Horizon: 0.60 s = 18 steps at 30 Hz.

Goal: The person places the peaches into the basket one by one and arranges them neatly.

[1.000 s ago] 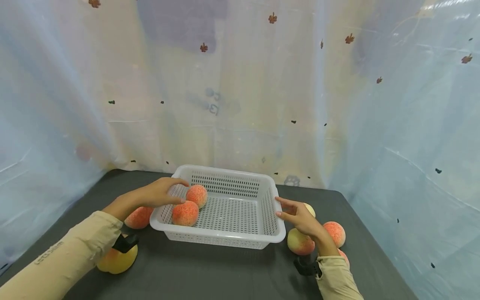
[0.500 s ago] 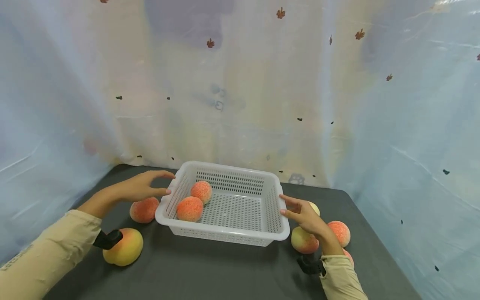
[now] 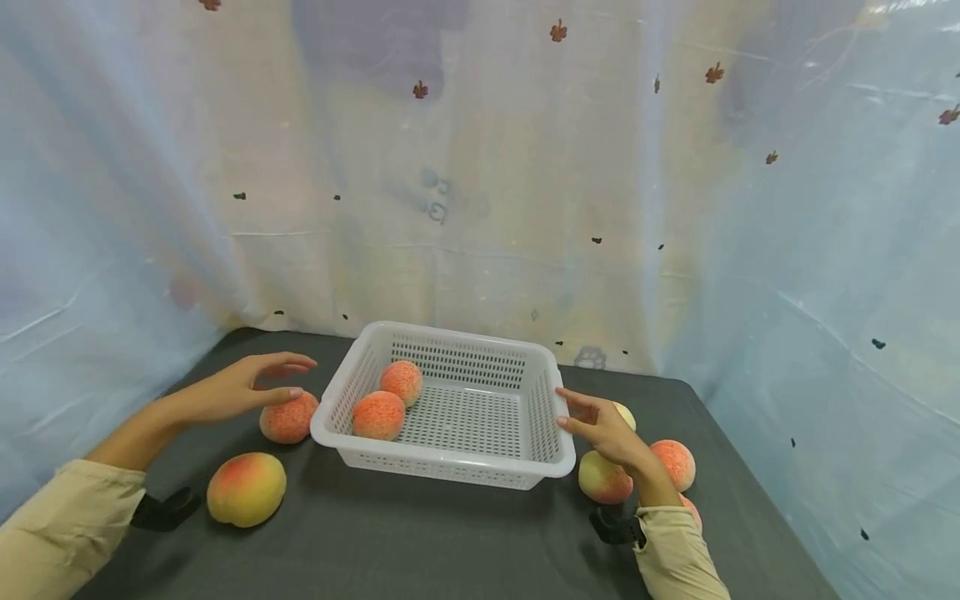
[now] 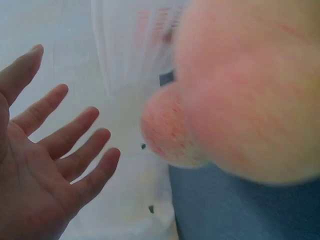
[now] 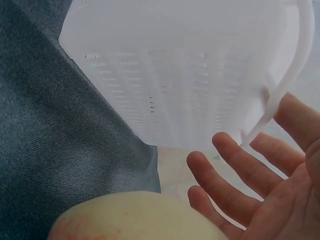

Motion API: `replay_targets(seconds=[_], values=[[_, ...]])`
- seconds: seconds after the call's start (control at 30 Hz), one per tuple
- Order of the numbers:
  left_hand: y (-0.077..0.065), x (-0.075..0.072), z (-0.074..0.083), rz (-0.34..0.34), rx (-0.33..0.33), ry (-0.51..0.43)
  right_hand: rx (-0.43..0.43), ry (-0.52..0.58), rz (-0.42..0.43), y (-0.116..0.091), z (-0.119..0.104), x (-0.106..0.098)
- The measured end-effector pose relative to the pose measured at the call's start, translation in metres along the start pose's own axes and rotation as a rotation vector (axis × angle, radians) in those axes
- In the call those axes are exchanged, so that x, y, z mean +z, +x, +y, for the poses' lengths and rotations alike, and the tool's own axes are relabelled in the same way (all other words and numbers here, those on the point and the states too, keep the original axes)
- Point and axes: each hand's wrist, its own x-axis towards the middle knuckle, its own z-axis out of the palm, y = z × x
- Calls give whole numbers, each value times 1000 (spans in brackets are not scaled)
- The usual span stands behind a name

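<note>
In the head view, a white slotted plastic basket [image 3: 442, 467] stands on the dark table, with two orange-pink peaches [image 3: 378, 416] at its left end. My left hand [image 3: 232, 387] hovers left of the basket, fingers spread and holding nothing. Just below its thumb lies another peach [image 3: 288, 418], and nearer the front is a larger yellow-red fruit [image 3: 247, 490]. My right hand [image 3: 611, 429] touches the basket's right rim with thumb and fingertips. In the right wrist view, the fingers [image 5: 235, 200] are loosely extended beside the slotted wall.
Several fruits lie around the right forearm: a yellow-red one [image 3: 604, 478], an orange-pink peach [image 3: 674, 464], and others partly hidden behind the hand and sleeve. A pale plastic curtain [image 3: 480, 167] hangs behind and beside the dark table [image 3: 420, 550].
My left hand has moved left, from beside the peaches in the basket, over the rim, to above the peach outside. The right hand stays at the right rim. The head view shifted slightly.
</note>
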Motion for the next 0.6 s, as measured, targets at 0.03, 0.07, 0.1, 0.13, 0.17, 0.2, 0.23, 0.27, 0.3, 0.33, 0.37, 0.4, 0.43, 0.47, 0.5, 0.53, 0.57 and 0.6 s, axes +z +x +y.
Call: replay_targets(seconds=[0.03,0.07,0.1,0.13,0.17,0.2,0.23,0.27,0.3,0.33,0.37,0.4,0.43,0.47,0.5,0.53,0.57,0.6], values=[[-4,0,-2,11,-1,-6,-2,-1,1,0,0,0],[-7,0,-5,21,-4,-12,-4,0,2,0,0,0],[-11,-1,-7,31,-15,-20,-6,1,2,0,-1,-1],[-14,-1,-9,34,-21,-36,-8,0,3,1,-1,-1],[-18,-2,-11,31,-31,-57,-9,1,3,1,-2,-1],[-21,-4,-12,22,-41,-81,-10,1,2,1,-2,-1],[-24,-6,-13,5,-57,-112,-9,-1,4,1,-2,-1],[-28,-8,-14,-22,-66,-147,-7,0,3,1,-3,-1],[-31,-10,-15,-53,-75,-184,-4,1,3,0,-3,-1],[-35,-12,-16,-87,-75,-215,-3,2,2,0,-4,0],[-38,-15,-17,-123,-84,-238,0,2,0,-1,-4,0],[-41,-16,-18,-157,-94,-261,1,3,1,-1,-4,0],[-44,-18,-20,-191,-96,-284,2,4,2,-2,-5,0],[-47,-19,-21,-219,-95,-304,2,7,1,-2,-5,1],[-50,-19,-24,-248,-96,-326,3,9,0,-3,-5,1],[-53,-19,-26,-275,-95,-350,3,9,0,-3,-5,1],[-56,-19,-28,-302,-100,-377,6,8,-1,-4,-5,1],[-59,-19,-30,-326,-95,-403,6,9,-2,-4,-5,1]])
